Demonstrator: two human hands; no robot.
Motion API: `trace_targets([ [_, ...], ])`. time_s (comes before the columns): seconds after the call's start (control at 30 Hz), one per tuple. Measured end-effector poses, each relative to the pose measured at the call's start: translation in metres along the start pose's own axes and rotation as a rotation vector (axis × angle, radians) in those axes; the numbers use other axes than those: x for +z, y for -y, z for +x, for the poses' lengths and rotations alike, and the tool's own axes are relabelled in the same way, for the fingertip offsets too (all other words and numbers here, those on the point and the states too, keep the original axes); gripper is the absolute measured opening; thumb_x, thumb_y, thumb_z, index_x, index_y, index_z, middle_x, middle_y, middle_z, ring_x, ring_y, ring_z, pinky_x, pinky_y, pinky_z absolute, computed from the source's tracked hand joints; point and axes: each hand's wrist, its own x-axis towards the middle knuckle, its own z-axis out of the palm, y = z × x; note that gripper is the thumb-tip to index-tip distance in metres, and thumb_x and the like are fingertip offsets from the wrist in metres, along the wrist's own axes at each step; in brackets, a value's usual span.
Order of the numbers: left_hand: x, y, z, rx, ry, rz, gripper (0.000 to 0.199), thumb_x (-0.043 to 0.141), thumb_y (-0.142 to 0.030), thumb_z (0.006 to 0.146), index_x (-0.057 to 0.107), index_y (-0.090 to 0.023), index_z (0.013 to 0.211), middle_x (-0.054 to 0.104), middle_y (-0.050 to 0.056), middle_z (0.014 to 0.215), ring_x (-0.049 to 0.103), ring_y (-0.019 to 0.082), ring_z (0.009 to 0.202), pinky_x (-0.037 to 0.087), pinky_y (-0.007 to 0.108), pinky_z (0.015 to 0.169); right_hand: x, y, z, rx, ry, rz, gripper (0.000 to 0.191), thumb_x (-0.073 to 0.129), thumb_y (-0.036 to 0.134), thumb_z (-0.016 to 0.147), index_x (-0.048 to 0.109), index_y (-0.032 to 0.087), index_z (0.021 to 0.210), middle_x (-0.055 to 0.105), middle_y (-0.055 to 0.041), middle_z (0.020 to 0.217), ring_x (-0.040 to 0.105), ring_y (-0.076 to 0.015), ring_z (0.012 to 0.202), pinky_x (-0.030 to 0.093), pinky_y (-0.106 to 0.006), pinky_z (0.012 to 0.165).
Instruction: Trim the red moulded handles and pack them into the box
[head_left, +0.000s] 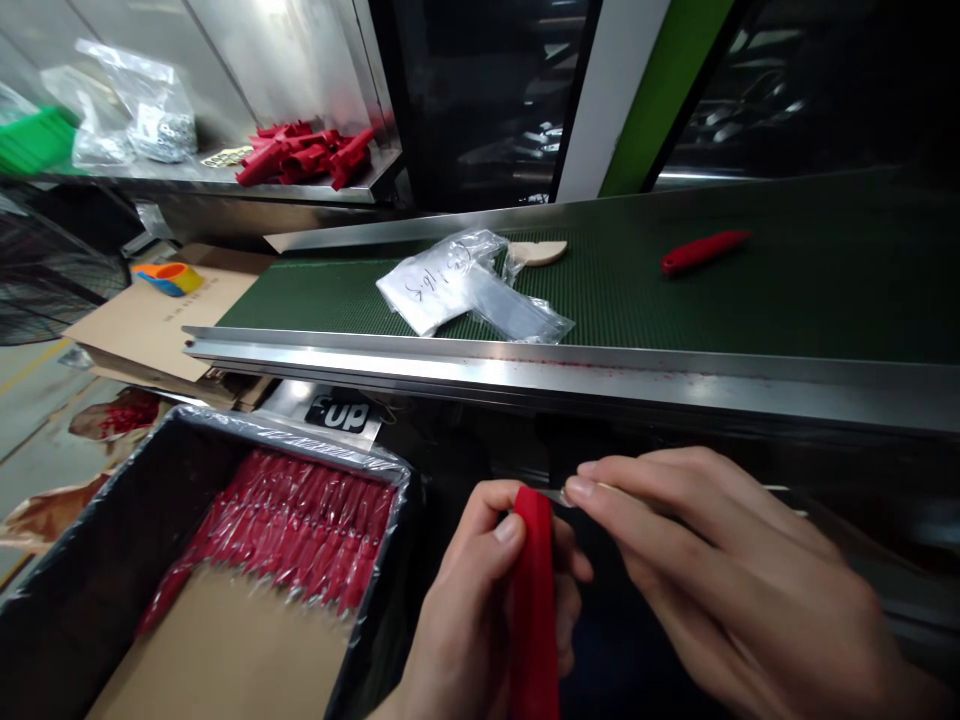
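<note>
My left hand (476,590) is wrapped round a long red plastic part (535,600), which stands nearly upright, with the thumb pressed on its face near the top. From the right, my right hand (712,560) pinches a slim blade (556,495) between thumb and fingertips. The tip of this blade reaches the upper right edge of the red part; whether it touches cannot be made out. Most of the blade's handle is hidden by the fingers. On the green conveyor belt (615,310) ahead lies another red part (705,252).
A marked plastic bag (442,285) and a pale half-round piece (541,252) lie on the belt behind its metal rail (600,385). At left stands a lined box (375,465) of bagged red parts. Red pieces (307,155) are heaped on the shelf; a tape dispenser (171,278) sits on cardboard.
</note>
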Motion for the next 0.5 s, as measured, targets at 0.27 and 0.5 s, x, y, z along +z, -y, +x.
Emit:
trace_targets([
  [0.27, -0.0031, 0.0013, -0.0012, -0.026, 0.004, 0.052, 0.019, 0.046, -0.038, 0.096, 0.054, -0.021, 0.097, 0.063, 0.002, 0.082, 0.051, 0.008, 0.053, 0.041, 0.016, 0.047, 0.0029, -0.0004, -0.0018, 0.019, 0.003, 0.065, 0.041, 0.052, 0.007, 0.086, 0.063, 0.021, 0.122, 0.068, -0.0079, 0.108, 0.064, -0.0221, 0.095, 0.052, -0.037, 0.076],
  [0.5, 0.0007, -0.0021, -0.0009, -0.039, 0.001, 0.044, 0.019, 0.047, -0.039, 0.096, 0.056, -0.023, 0.100, 0.063, 0.002, 0.081, 0.051, 0.009, 0.054, 0.040, 0.017, 0.048, 0.0009, 0.0044, -0.0037, 0.027, -0.014, 0.011, 0.047, 0.053, 0.007, 0.087, 0.059, 0.024, 0.130, 0.067, -0.0076, 0.115, 0.061, -0.0238, 0.105, 0.049, -0.039, 0.080],
])
